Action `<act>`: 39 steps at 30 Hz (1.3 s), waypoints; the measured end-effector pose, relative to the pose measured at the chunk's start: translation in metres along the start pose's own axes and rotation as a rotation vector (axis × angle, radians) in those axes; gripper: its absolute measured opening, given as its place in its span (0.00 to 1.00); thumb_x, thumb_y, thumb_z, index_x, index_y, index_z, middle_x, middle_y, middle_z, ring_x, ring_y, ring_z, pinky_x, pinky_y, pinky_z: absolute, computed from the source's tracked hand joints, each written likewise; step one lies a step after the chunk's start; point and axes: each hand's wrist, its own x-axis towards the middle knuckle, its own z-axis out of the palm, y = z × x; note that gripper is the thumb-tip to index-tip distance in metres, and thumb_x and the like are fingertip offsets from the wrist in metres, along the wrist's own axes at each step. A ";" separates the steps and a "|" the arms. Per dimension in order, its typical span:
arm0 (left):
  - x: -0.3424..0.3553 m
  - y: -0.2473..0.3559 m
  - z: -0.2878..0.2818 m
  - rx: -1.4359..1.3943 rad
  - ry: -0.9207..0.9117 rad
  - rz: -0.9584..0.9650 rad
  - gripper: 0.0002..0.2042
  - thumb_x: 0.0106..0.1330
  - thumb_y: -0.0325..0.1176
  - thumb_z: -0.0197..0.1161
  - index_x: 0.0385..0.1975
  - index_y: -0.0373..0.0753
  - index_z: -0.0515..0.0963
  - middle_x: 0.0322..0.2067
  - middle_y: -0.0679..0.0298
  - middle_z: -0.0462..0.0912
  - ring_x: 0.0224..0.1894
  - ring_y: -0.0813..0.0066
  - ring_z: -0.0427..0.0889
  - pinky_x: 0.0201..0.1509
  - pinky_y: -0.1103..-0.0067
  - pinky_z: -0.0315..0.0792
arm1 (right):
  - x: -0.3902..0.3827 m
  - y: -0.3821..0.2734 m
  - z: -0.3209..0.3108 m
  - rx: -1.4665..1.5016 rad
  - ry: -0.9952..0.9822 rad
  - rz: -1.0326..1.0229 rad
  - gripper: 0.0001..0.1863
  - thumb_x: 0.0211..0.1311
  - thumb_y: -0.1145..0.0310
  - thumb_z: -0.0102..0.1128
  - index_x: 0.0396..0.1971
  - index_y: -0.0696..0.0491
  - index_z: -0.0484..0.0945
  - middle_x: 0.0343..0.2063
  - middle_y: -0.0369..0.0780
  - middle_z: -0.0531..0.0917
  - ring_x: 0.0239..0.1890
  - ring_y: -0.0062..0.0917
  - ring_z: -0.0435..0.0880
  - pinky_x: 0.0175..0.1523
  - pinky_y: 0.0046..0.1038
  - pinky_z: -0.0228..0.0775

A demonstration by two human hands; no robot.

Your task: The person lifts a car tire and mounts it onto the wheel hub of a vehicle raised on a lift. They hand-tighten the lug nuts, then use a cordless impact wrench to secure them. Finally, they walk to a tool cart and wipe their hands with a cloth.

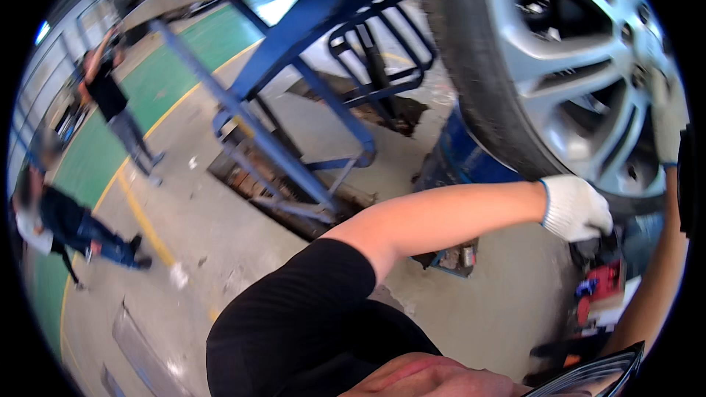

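Observation:
A silver alloy wheel with a black tyre (485,66) fills the upper right, raised beside a blue lift. My left hand (577,209), in a white knit glove with blue cuff, is at the tyre's lower edge with curled fingers; what they hold, if anything, is hidden. My right hand (665,103), also gloved, reaches up at the far right rim of the view against the wheel's spokes near the centre bolts; its fingers are blurred and partly hidden.
A blue steel lift (316,22) stands over floor pits (235,184). A blue drum (456,143) sits behind the tyre. A person (110,95) with raised arms and other people (73,213) stand left. Red items (603,279) lie lower right.

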 end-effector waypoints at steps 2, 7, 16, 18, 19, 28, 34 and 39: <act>-0.006 -0.015 -0.013 0.050 -0.047 -0.063 0.09 0.67 0.39 0.64 0.42 0.48 0.86 0.37 0.58 0.86 0.42 0.53 0.87 0.48 0.60 0.82 | -0.003 -0.009 0.024 0.051 0.112 0.029 0.15 0.77 0.65 0.51 0.55 0.52 0.80 0.40 0.49 0.88 0.43 0.45 0.89 0.48 0.44 0.83; 0.004 -0.007 -0.007 -0.013 -0.123 -0.104 0.12 0.70 0.36 0.63 0.50 0.44 0.84 0.43 0.57 0.87 0.47 0.53 0.86 0.54 0.64 0.81 | -0.014 -0.001 -0.018 0.001 -0.097 0.134 0.16 0.75 0.61 0.54 0.58 0.44 0.80 0.44 0.50 0.88 0.45 0.43 0.90 0.48 0.45 0.84; 0.020 0.020 -0.011 -0.076 -0.143 -0.133 0.13 0.70 0.32 0.63 0.52 0.41 0.83 0.44 0.56 0.86 0.47 0.55 0.86 0.55 0.68 0.80 | -0.007 0.011 -0.020 0.199 -0.061 0.344 0.28 0.81 0.48 0.43 0.41 0.55 0.88 0.32 0.51 0.90 0.37 0.47 0.91 0.47 0.45 0.84; 0.017 0.021 -0.016 -0.066 -0.123 -0.131 0.13 0.71 0.33 0.63 0.53 0.41 0.83 0.45 0.56 0.86 0.48 0.56 0.86 0.55 0.68 0.81 | -0.012 -0.005 -0.049 0.180 -0.068 0.321 0.29 0.81 0.48 0.44 0.39 0.54 0.89 0.31 0.51 0.90 0.35 0.47 0.91 0.46 0.45 0.84; 0.019 0.024 -0.017 -0.061 -0.117 -0.127 0.13 0.70 0.33 0.63 0.52 0.41 0.83 0.44 0.56 0.87 0.47 0.57 0.87 0.55 0.69 0.81 | -0.012 -0.008 -0.040 0.172 0.034 0.345 0.28 0.81 0.49 0.44 0.38 0.54 0.89 0.31 0.50 0.90 0.34 0.47 0.91 0.45 0.45 0.84; 0.023 0.040 -0.020 -0.535 0.245 -0.447 0.21 0.74 0.35 0.63 0.63 0.32 0.74 0.35 0.61 0.85 0.28 0.83 0.79 0.34 0.82 0.77 | -0.065 -0.011 -0.059 0.506 0.035 0.291 0.18 0.78 0.53 0.51 0.41 0.50 0.86 0.35 0.50 0.89 0.39 0.45 0.90 0.47 0.43 0.83; 0.030 0.032 -0.042 -0.836 0.527 -0.556 0.25 0.86 0.50 0.41 0.69 0.36 0.67 0.44 0.59 0.81 0.41 0.77 0.81 0.47 0.78 0.79 | -0.155 -0.063 -0.104 0.989 0.046 0.083 0.18 0.60 0.65 0.68 0.48 0.56 0.83 0.48 0.50 0.83 0.50 0.47 0.84 0.55 0.43 0.78; 0.047 0.053 -0.055 -0.806 0.453 -0.603 0.28 0.86 0.52 0.41 0.73 0.37 0.65 0.61 0.53 0.76 0.62 0.65 0.78 0.70 0.70 0.72 | -0.153 -0.065 -0.089 0.972 0.174 0.023 0.16 0.59 0.71 0.67 0.47 0.57 0.82 0.48 0.49 0.83 0.50 0.46 0.84 0.56 0.42 0.78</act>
